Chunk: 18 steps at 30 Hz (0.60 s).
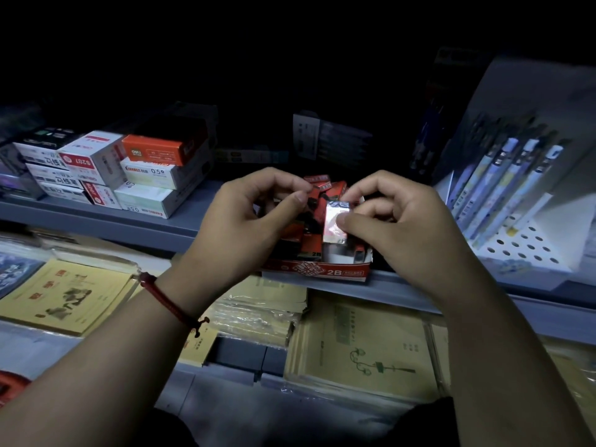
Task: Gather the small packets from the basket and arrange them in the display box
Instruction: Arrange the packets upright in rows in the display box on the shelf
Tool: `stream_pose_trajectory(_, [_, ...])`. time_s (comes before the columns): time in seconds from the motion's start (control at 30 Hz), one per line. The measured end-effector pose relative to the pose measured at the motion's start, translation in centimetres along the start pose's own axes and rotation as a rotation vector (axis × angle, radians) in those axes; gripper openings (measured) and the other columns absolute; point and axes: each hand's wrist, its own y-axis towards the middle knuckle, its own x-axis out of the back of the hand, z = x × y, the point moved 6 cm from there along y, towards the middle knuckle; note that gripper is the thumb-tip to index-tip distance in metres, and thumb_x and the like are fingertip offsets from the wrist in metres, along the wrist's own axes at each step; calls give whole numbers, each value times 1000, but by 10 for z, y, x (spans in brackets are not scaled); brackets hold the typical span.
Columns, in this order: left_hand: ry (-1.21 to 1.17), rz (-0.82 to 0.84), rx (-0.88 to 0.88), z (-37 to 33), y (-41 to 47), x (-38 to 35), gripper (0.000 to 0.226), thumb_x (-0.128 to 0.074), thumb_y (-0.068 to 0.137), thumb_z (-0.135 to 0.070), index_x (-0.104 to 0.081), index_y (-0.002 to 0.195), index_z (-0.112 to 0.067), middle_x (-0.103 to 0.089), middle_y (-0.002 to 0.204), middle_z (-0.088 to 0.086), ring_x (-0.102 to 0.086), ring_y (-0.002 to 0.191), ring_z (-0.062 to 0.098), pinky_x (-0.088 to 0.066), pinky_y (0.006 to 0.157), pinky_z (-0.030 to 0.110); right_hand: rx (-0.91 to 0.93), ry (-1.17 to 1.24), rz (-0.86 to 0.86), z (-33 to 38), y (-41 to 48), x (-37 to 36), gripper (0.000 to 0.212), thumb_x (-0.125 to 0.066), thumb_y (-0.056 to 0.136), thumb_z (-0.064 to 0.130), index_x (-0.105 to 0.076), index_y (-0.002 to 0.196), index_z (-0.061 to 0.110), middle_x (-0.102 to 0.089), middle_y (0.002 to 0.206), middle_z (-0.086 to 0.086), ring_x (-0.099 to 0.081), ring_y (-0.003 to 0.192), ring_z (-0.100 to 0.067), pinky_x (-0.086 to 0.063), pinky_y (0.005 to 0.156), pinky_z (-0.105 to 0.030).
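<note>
Left hand (240, 217): dark red braided cord bracelet (167, 301) on the wrist just behind it, knotted end dangling. Right hand (403, 227): wrist bare. Both forearms bare, nails short.

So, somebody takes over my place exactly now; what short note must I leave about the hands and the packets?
Left hand: fingers pinch a red packet above the display box.
Right hand: fingers pinch a silver packet, also above the box.
Box: red, marked 2B, on the shelf edge, holding a jumbled heap of red packets.
Done: many packets are in the box.
Left: set down both held packets, tidy the heap. Basket is out of view, so what remains there is unknown.
</note>
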Motion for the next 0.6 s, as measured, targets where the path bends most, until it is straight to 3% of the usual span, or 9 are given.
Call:
stream_pose_trajectory(0.13, [108, 8, 46, 6, 0, 4, 10, -69, 97, -23, -75, 101, -29, -70, 88, -13, -64, 85, 27, -57, 79, 51, -38, -133, 44, -8, 0, -1, 15, -82, 84, 18, -68, 86, 22, -71, 67, 4, -61, 61, -10, -51, 66, -26])
stream_pose_trajectory(0.27, [260, 75, 21, 8, -1, 7, 12, -66, 96, -32, -73, 106, -32, -69, 97, -22, -68, 83, 21, -57, 79, 44, -42, -200, 63, -13, 0, -2, 16, -86, 80, 15, -70, 76, 16, -59, 55, 17, -48, 52, -2, -44, 56, -19])
stream_pose_trajectory(0.4, [391, 167, 2, 7, -1, 15, 27, -58, 88, -44, -71, 110, -36, -67, 98, -27, -63, 96, 6, -51, 95, 44, -45, -281, 82, -14, 0, -2, 12, -83, 84, 22, -76, 73, 23, -61, 57, 22, -55, 56, 2, -40, 61, -10])
stream_pose_trajectory(0.43, [416, 190, -1, 7, -1, 16, 27, -59, 87, -45, -71, 111, -38, -68, 98, -27, -61, 98, 4, -49, 98, 43, -39, -322, 91, -14, 0, -4, 12, -81, 85, 24, -78, 73, 25, -64, 61, 23, -59, 61, 4, -40, 63, -10])
stream_pose_trajectory(0.53, [405, 229, -6, 9, -2, 18, 25, -66, 90, -45, -70, 113, -39, -70, 99, -25, -63, 100, 6, -49, 98, 44, -21, -403, 85, -16, 1, -7, 14, -79, 87, 26, -80, 73, 26, -70, 72, 18, -65, 71, 1, -52, 70, -26])
stream_pose_trajectory(0.6, [316, 232, 12, 10, -2, 18, 20, -72, 94, -34, -71, 113, -36, -72, 99, -17, -65, 98, 9, -54, 93, 38, -20, -418, 77, -16, 0, -8, 15, -79, 88, 26, -81, 73, 25, -69, 75, 15, -65, 72, -1, -54, 71, -29])
